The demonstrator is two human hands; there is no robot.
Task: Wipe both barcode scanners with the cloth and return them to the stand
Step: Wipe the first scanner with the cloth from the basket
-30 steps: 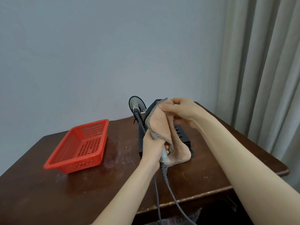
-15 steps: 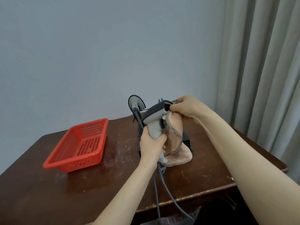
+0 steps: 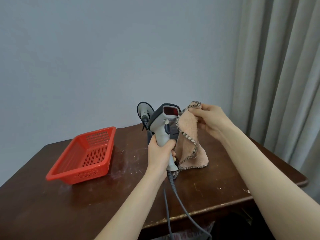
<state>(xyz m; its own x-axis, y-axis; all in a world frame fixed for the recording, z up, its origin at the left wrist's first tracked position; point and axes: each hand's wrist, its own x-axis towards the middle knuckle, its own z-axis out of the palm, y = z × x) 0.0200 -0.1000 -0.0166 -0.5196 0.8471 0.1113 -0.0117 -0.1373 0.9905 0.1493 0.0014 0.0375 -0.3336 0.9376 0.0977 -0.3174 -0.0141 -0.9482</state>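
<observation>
The cloth [image 3: 188,134] has come off the scanner [image 3: 162,129], right hand [image 3: 210,118] pinching its corner to regrip while the left hand [image 3: 160,155] clenches the handle upright, window exposed.

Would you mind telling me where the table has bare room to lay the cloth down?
Free: the near-left table in front of the red basket, and the near-right corner beneath the right forearm. Crowded: the middle, where the left hand holds the scanner, the cloth hangs and cables run.

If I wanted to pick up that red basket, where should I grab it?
Probably by the red plastic basket's long top rim, from above: it sits upright and open on the brown wooden table, and its flared lip gives your fingers an edge to hook.
</observation>
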